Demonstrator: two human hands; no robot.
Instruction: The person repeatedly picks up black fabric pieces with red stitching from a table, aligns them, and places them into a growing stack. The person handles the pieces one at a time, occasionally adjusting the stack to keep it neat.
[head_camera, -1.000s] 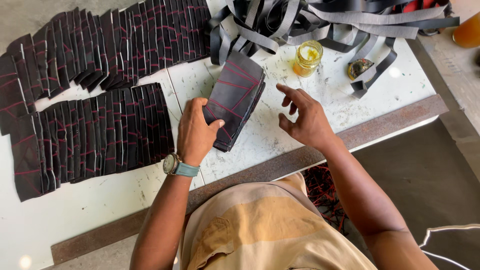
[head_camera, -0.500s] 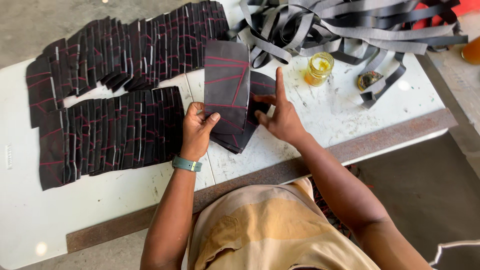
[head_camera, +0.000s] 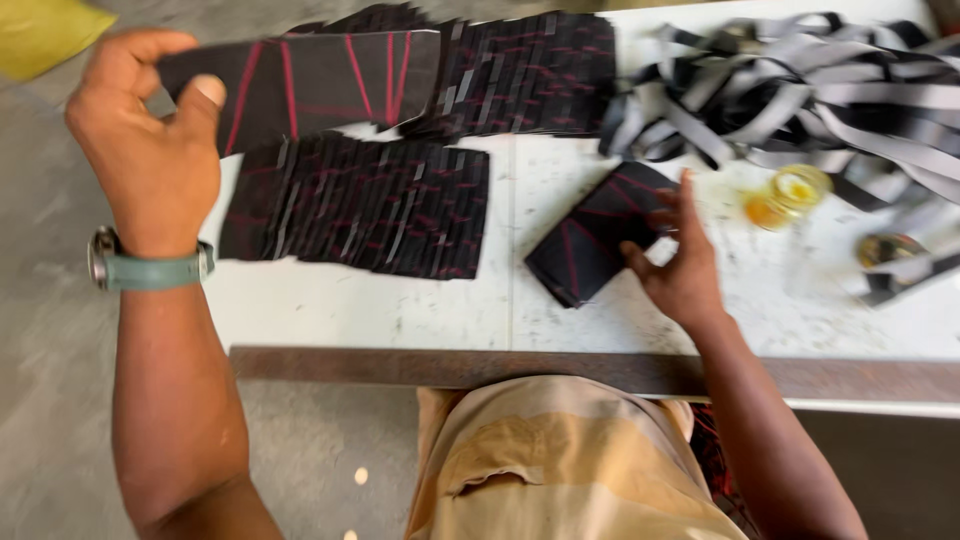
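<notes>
1. Head view, upper left of the frame: the left hand is closed around one dark fabric piece with red stitched lines, thumb pinching it near its left end, held up above the white table.
2. Centre right: the right hand lies with its fingers spread and loosely curled on a small stack of dark pieces that rests on the table; it touches the stack but is not clamped on it, as far as the blur shows.
3. Done, by my reckoning: two long overlapping rows of the same pieces are laid out, the near row at centre left and the far row along the top (both look tidy enough).
4. Left: the stack under the right hand is not yet laid out, so I judge the work well along but unfinished.
5. Upper right: a tangle of grey straps and a small glass of yellow liquid sit untouched.
</notes>
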